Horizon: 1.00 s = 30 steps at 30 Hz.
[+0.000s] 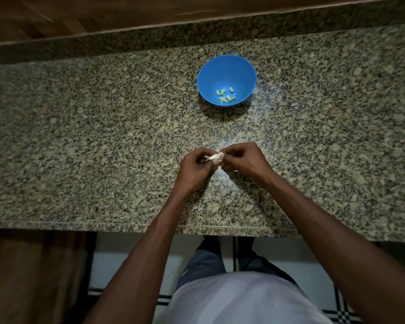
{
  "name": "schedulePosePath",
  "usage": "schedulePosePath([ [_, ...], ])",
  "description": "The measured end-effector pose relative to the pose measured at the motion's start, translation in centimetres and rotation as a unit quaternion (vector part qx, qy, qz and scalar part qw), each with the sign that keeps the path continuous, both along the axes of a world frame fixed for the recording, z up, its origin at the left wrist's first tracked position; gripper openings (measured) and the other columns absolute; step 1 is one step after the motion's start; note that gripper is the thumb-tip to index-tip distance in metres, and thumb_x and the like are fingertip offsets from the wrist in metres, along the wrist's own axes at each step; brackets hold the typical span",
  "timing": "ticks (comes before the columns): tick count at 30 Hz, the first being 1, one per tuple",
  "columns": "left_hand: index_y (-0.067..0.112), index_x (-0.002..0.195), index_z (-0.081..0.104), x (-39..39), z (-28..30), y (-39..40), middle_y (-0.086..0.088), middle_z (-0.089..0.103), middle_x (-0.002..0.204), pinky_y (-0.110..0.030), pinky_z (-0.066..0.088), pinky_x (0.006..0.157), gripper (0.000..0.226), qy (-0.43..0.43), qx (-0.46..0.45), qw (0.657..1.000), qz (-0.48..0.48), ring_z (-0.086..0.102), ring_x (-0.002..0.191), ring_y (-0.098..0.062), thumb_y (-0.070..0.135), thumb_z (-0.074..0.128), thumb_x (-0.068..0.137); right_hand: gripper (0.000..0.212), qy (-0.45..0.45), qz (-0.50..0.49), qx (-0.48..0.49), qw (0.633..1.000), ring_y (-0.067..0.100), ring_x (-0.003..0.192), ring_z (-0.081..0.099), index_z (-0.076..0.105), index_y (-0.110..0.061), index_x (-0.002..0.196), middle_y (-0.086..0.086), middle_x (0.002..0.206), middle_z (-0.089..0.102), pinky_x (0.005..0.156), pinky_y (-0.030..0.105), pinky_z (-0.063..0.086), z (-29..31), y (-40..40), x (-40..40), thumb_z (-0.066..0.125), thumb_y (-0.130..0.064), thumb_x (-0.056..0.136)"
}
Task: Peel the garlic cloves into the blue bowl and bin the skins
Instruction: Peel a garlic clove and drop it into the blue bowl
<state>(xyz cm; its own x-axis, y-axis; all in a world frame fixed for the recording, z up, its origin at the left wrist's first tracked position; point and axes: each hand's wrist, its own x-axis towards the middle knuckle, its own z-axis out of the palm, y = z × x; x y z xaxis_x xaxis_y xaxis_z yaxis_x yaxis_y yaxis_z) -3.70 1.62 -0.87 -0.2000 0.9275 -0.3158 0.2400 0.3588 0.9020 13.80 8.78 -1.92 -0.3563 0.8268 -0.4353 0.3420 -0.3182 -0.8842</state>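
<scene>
A blue bowl stands on the granite counter, far from me, with several peeled garlic cloves lying in its bottom. Nearer to me, both hands meet over the counter around one white garlic clove. My left hand grips the clove with curled fingers. My right hand pinches the clove's right tip, where a bit of pale skin sticks out. Most of the clove is hidden by my fingers.
The speckled granite counter stretches wide to both sides, with a raised back ledge behind the bowl. Its front edge runs just before my body. Tiled floor shows below. No bin is in view.
</scene>
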Motion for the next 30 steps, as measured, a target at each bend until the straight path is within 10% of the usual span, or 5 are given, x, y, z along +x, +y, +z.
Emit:
schedulePosePath([
  [12,0.020,0.109,0.069,-0.6,0.0,-0.3,-0.003,0.073,0.094,-0.031,0.063,0.078,0.014,0.095,-0.029,0.994,-0.037,0.072,0.090,-0.020,0.025,0.072,0.097,0.014,-0.059,-0.014,0.044,0.997,0.017,0.083,0.078,0.081,-0.018,0.104,0.001,0.088,0.081,0.086,0.047,0.064,0.6,0.3,0.2,0.077,-0.018,0.090],
  [24,0.007,0.113,0.075,-1.5,1.1,-2.1,-0.003,0.077,0.113,-0.032,0.062,0.088,0.022,-0.054,0.019,0.993,0.099,0.074,0.103,-0.018,0.011,0.078,0.092,0.027,-0.140,0.081,0.195,0.967,0.019,0.093,0.073,0.075,-0.007,0.125,0.013,0.121,0.074,0.084,0.039,0.063,2.1,0.6,-0.1,0.067,-0.009,0.099],
  [30,0.012,0.115,0.076,-0.3,1.2,-1.9,0.003,0.076,0.111,-0.025,0.061,0.086,0.024,-0.018,0.023,0.998,0.050,0.073,0.101,-0.007,0.015,0.078,0.091,0.023,-0.009,-0.021,0.038,0.999,0.025,0.081,0.078,0.077,-0.010,0.114,0.008,0.092,0.080,0.075,0.047,0.066,3.5,-0.2,1.7,0.071,-0.027,0.100],
])
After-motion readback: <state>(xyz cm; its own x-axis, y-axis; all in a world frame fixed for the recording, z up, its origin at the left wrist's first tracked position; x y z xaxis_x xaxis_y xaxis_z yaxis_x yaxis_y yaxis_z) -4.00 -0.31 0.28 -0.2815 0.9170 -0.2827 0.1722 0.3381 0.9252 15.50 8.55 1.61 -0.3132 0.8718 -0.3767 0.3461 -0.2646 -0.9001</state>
